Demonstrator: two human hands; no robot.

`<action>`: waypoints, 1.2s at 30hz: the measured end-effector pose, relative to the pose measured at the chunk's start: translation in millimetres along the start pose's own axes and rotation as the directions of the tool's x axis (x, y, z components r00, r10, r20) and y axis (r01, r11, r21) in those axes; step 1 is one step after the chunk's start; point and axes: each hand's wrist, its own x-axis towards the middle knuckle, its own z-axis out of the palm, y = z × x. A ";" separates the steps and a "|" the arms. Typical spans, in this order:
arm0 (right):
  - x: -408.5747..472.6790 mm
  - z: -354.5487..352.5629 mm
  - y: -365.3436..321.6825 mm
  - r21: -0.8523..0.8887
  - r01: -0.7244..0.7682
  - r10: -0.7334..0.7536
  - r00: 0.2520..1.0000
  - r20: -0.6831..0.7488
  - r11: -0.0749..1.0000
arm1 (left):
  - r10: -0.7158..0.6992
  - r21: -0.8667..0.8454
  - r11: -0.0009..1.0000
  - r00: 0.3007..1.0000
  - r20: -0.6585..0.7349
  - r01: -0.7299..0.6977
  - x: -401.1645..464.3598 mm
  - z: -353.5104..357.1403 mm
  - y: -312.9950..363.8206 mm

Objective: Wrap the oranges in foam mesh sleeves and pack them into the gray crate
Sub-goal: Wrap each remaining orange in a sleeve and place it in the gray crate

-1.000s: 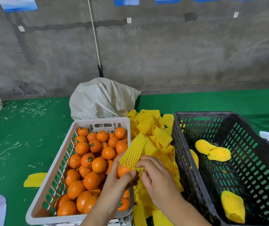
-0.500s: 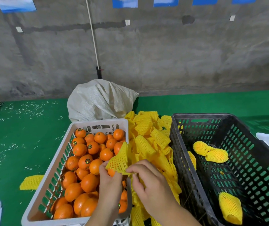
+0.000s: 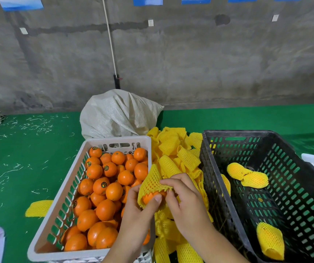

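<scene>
Loose yellow sleeve (image 3: 39,207) on the green mat at far left, then the white crate (image 3: 57,211) full of bare oranges (image 3: 105,186). Left hand (image 3: 139,209) grips an orange (image 3: 149,197) from below while right hand (image 3: 185,204) pinches a yellow foam sleeve (image 3: 153,182) half over it, above the sleeve pile (image 3: 179,154). Gray crate (image 3: 304,179) on the right holds three wrapped oranges (image 3: 255,180).
</scene>
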 end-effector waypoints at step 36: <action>20.6 -82.3 120.7 0.653 -0.588 0.839 0.527 -0.138 0.477 | -0.197 0.989 -0.109 0.977 0.078 -0.100 73.5 -106.7 -51.3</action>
